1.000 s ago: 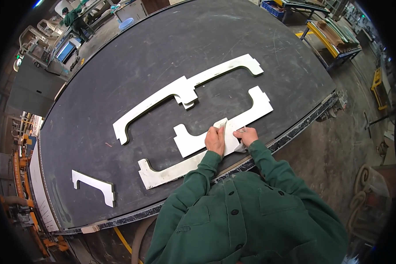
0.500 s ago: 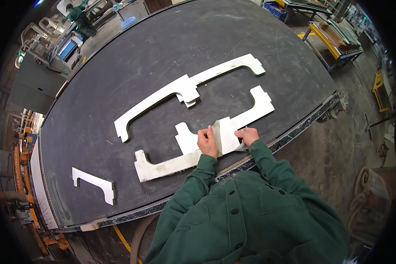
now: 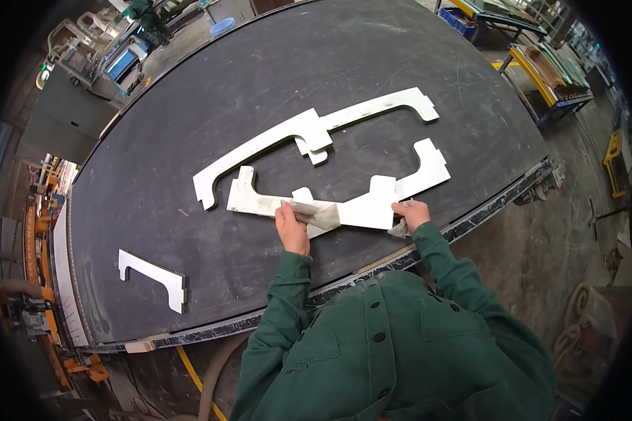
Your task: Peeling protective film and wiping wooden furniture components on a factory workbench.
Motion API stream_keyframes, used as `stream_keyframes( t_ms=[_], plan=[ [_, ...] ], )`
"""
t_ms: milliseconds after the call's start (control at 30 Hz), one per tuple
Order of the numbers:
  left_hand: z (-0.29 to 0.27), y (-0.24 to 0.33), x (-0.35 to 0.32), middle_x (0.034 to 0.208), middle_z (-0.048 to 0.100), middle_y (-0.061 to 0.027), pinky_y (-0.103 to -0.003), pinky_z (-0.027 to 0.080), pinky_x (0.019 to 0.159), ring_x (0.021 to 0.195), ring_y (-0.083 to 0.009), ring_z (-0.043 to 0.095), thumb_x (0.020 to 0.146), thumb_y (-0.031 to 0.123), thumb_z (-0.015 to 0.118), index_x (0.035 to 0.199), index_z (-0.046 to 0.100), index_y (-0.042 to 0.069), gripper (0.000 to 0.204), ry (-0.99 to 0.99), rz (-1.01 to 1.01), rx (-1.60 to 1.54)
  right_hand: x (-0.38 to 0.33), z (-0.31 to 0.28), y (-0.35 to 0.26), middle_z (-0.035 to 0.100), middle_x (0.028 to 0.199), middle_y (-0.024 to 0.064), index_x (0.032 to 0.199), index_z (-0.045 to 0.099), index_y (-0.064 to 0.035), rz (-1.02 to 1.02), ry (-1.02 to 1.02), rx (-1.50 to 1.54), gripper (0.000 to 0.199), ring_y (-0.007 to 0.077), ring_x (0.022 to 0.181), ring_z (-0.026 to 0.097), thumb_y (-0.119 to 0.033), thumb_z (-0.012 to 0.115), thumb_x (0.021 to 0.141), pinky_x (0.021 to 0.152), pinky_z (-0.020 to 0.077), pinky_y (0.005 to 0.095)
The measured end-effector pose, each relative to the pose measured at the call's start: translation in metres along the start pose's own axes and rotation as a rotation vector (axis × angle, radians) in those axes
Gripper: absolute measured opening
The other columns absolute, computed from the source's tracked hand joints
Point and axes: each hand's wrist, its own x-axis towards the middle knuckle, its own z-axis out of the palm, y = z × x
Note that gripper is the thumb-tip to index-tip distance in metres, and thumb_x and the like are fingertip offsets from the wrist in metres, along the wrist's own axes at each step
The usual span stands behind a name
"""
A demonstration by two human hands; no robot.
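Left hand [image 3: 293, 230] has its grip pinched on a grey sheet [image 3: 320, 213] over the white piece [image 3: 370, 209]; right hand [image 3: 414, 213] seems clamped on its right end. Long axis runs roughly left-right, above the table [image 3: 140, 189].

A bracket [image 3: 160, 275] lies left on the table [image 3: 105, 203]; overlapping panels [image 3: 281, 135] lie behind the held panel [image 3: 366, 209].

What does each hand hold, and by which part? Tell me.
The left hand pinches the greyish film by its left end. The right hand seems to grip the white notched panel by its right end, its fingers partly hidden.
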Motion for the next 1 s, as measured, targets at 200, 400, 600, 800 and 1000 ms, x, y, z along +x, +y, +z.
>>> stream_keyframes(
  t_ms=[200, 400, 600, 800, 1000],
  plan=[
    [0.008, 0.007, 0.003, 0.077, 0.049, -0.0056, -0.027, 0.045, 0.059, 0.068, -0.0118, 0.05, 0.092, 0.03, 0.05, 0.111, 0.042, 0.003, 0.034, -0.098, -0.011, 0.596, -0.044, 0.03, -0.059, 0.05, 0.107, 0.0126, 0.109, 0.054, -0.009, -0.603, 0.169, -0.769, 0.051, 0.031, 0.094, 0.055, -0.034, 0.071, 0.068, 0.076, 0.0467, 0.0398],
    [0.026, 0.019, -0.002, 0.114, 0.047, -0.0263, -0.04, 0.047, 0.077, 0.092, -0.0364, 0.058, 0.071, 0.051, 0.064, 0.111, 0.049, -0.002, 0.069, -0.52, 0.174, 1.643, -0.054, 0.076, -0.066, 0.047, 0.111, 0.0071, 0.118, 0.051, -0.0074, -0.982, -0.26, -1.163, 0.074, 0.0262, 0.101, 0.047, -0.043, 0.076, 0.059, 0.083, 0.0388, 0.0385],
    [0.029, 0.009, -0.003, 0.087, 0.061, -0.0207, -0.039, 0.051, 0.062, 0.073, -0.0338, 0.063, 0.067, 0.063, 0.062, 0.09, 0.063, 0.0, 0.067, -0.677, 0.262, 2.1, -0.034, 0.08, -0.044, 0.05, 0.099, 0.0066, 0.112, 0.052, -0.0042, -1.256, -0.203, -1.157, 0.074, 0.0226, 0.093, 0.046, -0.052, 0.072, 0.059, 0.081, 0.0359, 0.0362],
    [0.015, 0.023, 0.018, 0.065, 0.061, -0.0179, -0.04, 0.048, 0.06, 0.065, -0.0331, 0.061, 0.073, 0.046, 0.065, 0.066, 0.064, 0.002, 0.045, -0.803, 0.153, 1.856, -0.02, 0.051, -0.048, 0.05, 0.099, 0.0063, 0.115, 0.052, -0.0048, -1.362, -0.315, -1.21, 0.074, 0.0218, 0.093, 0.046, -0.055, 0.066, 0.064, 0.083, 0.0344, 0.0363],
    [-0.009, 0.077, 0.038, 0.055, 0.054, -0.0141, -0.037, 0.041, 0.052, 0.049, -0.0261, 0.051, 0.072, 0.041, 0.07, 0.062, 0.059, -0.001, 0.044, -0.71, -0.01, 1.629, 0.009, 0.0, -0.06, 0.047, 0.1, 0.0057, 0.12, 0.05, -0.0092, -1.325, -0.342, -1.326, 0.076, 0.0217, 0.095, 0.045, -0.059, 0.063, 0.064, 0.085, 0.0337, 0.0358]
  ],
)
